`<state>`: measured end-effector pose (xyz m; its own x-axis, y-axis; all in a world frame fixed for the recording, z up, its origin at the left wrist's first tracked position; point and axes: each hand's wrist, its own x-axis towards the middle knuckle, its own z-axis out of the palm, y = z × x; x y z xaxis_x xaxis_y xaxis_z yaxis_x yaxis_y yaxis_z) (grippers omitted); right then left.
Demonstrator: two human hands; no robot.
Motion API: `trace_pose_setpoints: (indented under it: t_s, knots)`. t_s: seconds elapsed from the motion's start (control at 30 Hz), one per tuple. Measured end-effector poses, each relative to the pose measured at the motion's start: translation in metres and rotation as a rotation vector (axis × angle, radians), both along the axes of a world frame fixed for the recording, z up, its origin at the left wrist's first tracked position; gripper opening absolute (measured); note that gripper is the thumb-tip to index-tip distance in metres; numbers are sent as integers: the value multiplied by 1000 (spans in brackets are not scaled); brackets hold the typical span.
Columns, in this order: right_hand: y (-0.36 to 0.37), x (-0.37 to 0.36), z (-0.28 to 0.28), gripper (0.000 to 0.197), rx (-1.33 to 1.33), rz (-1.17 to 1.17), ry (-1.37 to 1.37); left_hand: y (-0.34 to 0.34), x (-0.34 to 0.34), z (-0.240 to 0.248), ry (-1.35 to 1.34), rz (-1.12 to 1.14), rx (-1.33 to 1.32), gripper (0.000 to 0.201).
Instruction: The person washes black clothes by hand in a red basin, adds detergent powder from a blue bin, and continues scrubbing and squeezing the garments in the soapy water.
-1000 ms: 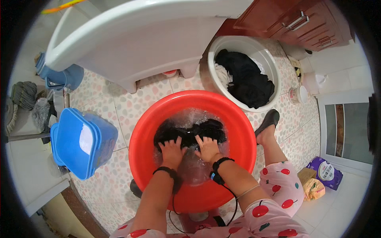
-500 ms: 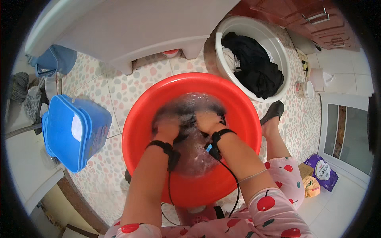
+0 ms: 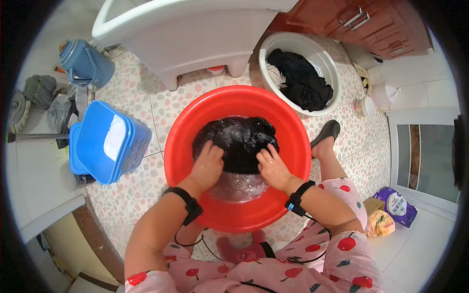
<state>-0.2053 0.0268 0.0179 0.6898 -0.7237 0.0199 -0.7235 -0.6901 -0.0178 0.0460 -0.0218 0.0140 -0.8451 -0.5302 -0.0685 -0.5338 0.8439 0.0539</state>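
A black wet garment (image 3: 237, 139) lies bunched in the water inside a round red basin (image 3: 234, 224). My left hand (image 3: 207, 166) rests at its near left edge, fingers apart and bent, with the tips touching the cloth. At the near right edge, my right hand (image 3: 274, 168) also has its fingers spread against the fabric. Neither hand visibly closes round the cloth. Cloudy, slightly foamy water (image 3: 239, 188) shows between the garment and the basin's near wall. Each wrist wears a black strap with a cable.
A white tub (image 3: 332, 100) of dark and light clothes stands beyond the basin to the right. On the left are a blue bucket (image 3: 139, 146) containing something white and a blue-grey pail (image 3: 90, 63). A white fixture on legs (image 3: 195, 44) stands ahead; purple and yellow packages (image 3: 398, 207) lie right.
Both hands have come up out of the water and moved apart. The black garment, blurred under them before, now shows plainly at the surface. My view has shifted slightly.
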Motion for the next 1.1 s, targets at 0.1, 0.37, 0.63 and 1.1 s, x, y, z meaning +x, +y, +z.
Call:
trace_pose_setpoints:
  t_s: [0.1,0.37,0.63,1.1]
  knots:
    - [38,3,-44,12,276,-35,104,32,-9,-28,-242,125,373,17]
    - [67,33,-114,34,474,-467,356,80,-34,-84,-428,539,569,46]
    - [69,59,-107,53,888,-520,483,102,-46,-110,-125,883,1018,60]
    - [48,27,-82,59,996,-1542,-592,125,-81,-70,822,835,1257,54]
